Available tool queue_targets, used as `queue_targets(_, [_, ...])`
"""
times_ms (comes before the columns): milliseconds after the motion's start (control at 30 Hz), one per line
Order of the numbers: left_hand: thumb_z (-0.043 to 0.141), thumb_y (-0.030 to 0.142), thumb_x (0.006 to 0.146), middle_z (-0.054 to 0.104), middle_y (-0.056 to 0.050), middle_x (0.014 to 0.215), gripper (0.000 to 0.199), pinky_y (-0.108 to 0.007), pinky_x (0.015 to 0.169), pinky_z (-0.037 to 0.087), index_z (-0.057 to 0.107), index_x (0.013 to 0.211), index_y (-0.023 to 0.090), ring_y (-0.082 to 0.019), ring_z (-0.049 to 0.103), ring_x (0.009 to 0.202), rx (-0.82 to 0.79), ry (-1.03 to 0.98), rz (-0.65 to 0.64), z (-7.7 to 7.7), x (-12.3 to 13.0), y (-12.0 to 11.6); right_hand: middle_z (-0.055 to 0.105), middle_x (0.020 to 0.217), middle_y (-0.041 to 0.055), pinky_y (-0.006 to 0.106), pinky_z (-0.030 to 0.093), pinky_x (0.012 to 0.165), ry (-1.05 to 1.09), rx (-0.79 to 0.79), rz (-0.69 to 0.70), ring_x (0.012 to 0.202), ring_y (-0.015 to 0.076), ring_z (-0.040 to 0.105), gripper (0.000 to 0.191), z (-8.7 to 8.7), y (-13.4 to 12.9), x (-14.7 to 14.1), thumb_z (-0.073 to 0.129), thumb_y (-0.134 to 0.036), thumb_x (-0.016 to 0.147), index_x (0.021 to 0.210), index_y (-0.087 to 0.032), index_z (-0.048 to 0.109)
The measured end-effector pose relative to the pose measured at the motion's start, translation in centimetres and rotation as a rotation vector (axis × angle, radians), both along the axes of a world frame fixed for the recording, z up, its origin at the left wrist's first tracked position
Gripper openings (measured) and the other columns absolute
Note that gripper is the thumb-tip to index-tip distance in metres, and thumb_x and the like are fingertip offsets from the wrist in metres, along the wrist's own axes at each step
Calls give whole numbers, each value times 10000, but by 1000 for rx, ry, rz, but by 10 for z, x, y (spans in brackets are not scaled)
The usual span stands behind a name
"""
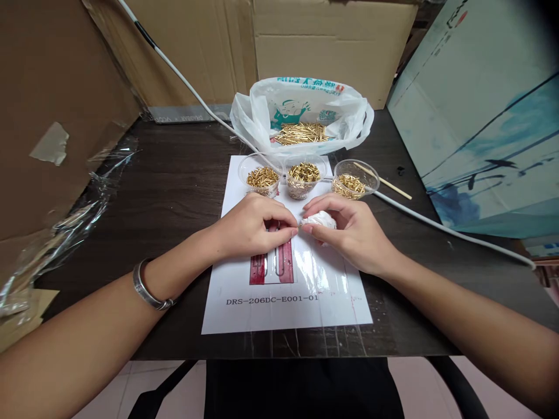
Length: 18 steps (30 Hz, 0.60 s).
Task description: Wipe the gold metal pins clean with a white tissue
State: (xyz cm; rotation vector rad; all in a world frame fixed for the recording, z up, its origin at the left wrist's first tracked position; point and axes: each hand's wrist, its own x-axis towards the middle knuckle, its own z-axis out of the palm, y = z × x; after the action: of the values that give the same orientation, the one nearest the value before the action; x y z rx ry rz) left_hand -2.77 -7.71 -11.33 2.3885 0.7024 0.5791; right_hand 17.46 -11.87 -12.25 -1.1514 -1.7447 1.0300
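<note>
My left hand is closed in a pinch above the printed sheet, its thumb and forefinger meeting on something too small to make out. Right beside those fingertips, my right hand curls around a crumpled white wad, perhaps tissue or cloth. The tips of both hands nearly touch. Just beyond them stand three clear plastic cups: a left cup, a middle cup and a right cup. Each holds many small gold-coloured metal pieces. The white sheet beneath carries a red picture and the text DRS-206DC-E001-01.
Behind the cups, an open white plastic bag holds longer gold-coloured pins. A thin wooden stick lies at the right. A white cable crosses the dark table. Cardboard walls the back and left; a painted panel stands right.
</note>
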Motion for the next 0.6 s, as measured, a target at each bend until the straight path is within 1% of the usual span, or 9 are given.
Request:
queue_targets(33, [596, 144, 790, 693, 3, 722, 132, -212, 613, 427, 723, 819, 162, -88, 589, 626, -1, -3, -2, 0, 0, 0, 649, 949, 42, 341, 453, 851, -17, -5, 1, 896, 161, 602, 108, 0, 0, 0, 676, -232, 765, 849, -164, 665])
queue_targets(100, [591, 146, 793, 697, 0, 728, 140, -215, 613, 430, 725, 826, 168, -93, 593, 628, -4, -3, -5, 0, 0, 0, 661, 898, 40, 332, 479, 750, -19, -72, -17, 767, 148, 617, 171, 0, 0, 1, 669, -269, 780, 919, -169, 681])
queue_targets(167, [591, 150, 796, 697, -2, 725, 138, -218, 614, 432, 725, 825, 169, -95, 594, 625, -4, -1, -4, 0, 1, 0, 673, 835, 37, 319, 485, 658, 29, -154, -42, 664, 142, 619, 242, -1, -1, 1, 674, -311, 781, 974, -166, 663])
queue_targets(200, [593, 151, 796, 698, -2, 727, 137, -218, 615, 432, 726, 827, 169, -96, 594, 627, -5, 0, -4, 0, 1, -1, 677, 806, 35, 312, 485, 634, 58, -183, -46, 644, 144, 623, 258, -1, -2, 1, 679, -326, 777, 976, -163, 653])
queue_targets(300, [597, 142, 794, 699, -4, 738, 145, -218, 617, 433, 729, 847, 169, -98, 597, 640, -13, -6, -7, 0, 0, -1, 685, 780, 33, 287, 489, 624, 96, -219, -9, 674, 150, 640, 233, -1, -2, 0, 677, -338, 783, 927, -156, 649])
queue_targets(400, [599, 143, 794, 693, -3, 725, 148, -220, 609, 428, 731, 855, 169, -96, 587, 627, -17, -10, -6, 0, 0, -1, 693, 814, 34, 268, 487, 642, 51, -204, 38, 718, 140, 633, 222, 2, -3, 0, 616, -353, 835, 930, -164, 684])
queue_targets(500, [600, 149, 797, 694, -5, 732, 148, -218, 607, 425, 732, 862, 166, -93, 587, 629, -15, -12, -1, -1, 0, -1, 698, 888, 37, 266, 484, 646, -21, -160, 53, 747, 142, 624, 247, 4, -3, 1, 585, -363, 855, 974, -188, 712])
queue_targets(600, [605, 148, 795, 695, -4, 732, 137, -214, 607, 423, 730, 847, 161, -89, 585, 631, -13, -8, -1, 0, 0, -1, 693, 985, 49, 275, 481, 644, -95, -137, 61, 765, 155, 623, 257, 4, -2, 3, 611, -357, 831, 1004, -199, 717])
